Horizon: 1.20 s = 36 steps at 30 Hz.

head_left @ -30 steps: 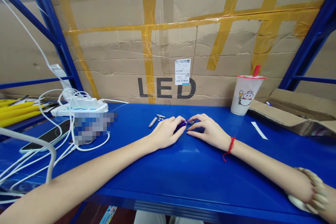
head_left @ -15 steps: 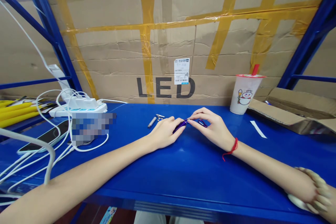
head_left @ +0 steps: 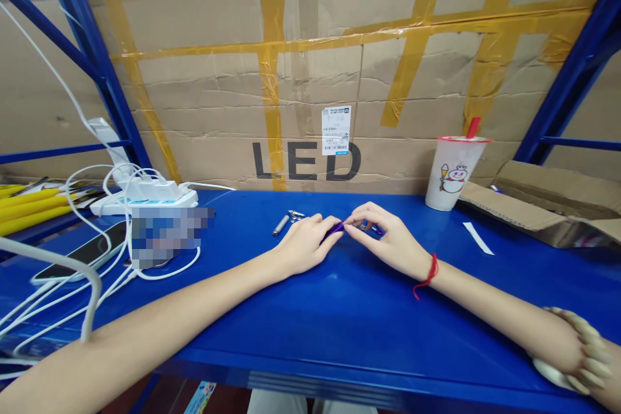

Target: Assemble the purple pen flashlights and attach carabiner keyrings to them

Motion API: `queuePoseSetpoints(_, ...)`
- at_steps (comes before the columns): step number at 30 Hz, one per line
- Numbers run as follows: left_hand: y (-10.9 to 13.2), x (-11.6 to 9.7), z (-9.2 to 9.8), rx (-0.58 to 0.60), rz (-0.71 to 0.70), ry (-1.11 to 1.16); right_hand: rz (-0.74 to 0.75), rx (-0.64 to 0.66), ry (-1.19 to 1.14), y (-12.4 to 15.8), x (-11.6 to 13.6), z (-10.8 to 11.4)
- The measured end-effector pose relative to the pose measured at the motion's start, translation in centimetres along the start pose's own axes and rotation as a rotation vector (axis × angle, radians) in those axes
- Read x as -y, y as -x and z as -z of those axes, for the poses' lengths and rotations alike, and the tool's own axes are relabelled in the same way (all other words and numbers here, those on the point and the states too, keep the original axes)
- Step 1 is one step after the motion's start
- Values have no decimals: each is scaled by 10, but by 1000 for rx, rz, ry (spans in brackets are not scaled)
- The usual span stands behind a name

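Note:
My left hand (head_left: 306, 242) is closed round a small, shiny purple piece (head_left: 334, 228), whose tip sticks out between thumb and forefinger. Thumb and fingertips of my right hand (head_left: 383, 233) pinch together at that tip; whether they grip the piece itself or something tiny on it is too small to tell. Partly hidden beyond my right fingers lies another purple part (head_left: 377, 229) on the blue table (head_left: 349, 310). Just past my left hand are a grey cylinder (head_left: 281, 226) and several small metal bits (head_left: 295, 215).
White cables and a power strip (head_left: 150, 197) crowd the left, beside a phone (head_left: 82, 255). At the right stand a lidded cup (head_left: 455, 174) with a red straw and an open cardboard box (head_left: 548, 204); a white strip (head_left: 478, 238) lies before them. A large carton (head_left: 218, 110) backs the table.
My right fingertips have shifted slightly to the left along the purple tip, and they now hide more of the purple part beyond. My left hand stays almost in place.

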<state>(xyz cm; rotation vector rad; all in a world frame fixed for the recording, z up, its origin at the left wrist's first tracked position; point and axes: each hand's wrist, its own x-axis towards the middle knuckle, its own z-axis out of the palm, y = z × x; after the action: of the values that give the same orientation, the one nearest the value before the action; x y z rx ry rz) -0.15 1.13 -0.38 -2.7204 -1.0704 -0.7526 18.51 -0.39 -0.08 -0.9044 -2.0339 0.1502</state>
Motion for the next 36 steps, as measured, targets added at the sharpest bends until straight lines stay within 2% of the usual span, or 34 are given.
queuePoseSetpoints(4, -1, 1, -1, -34, 82, 57, -22, 101, 173, 2, -13, -2)
queuePoseSetpoints(6, -1, 1, -1, -30, 85, 67, 18, 180, 313, 4, -20, -2)
queuePoseSetpoints(9, -1, 1, 0, -7, 61, 34, 40, 258, 400, 5, -26, -1)
queuePoseSetpoints(14, -1, 3, 0, -11, -5, 55, 34, 258, 387, 4, -25, 0)
queuePoseSetpoints(24, -1, 0, 2, -18, 0, 110, 32, 229, 350, 3, -24, 0)
queuePoseSetpoints(36, -1, 0, 1, -75, -112, 47, -72, 232, 257, 3, -29, -2)
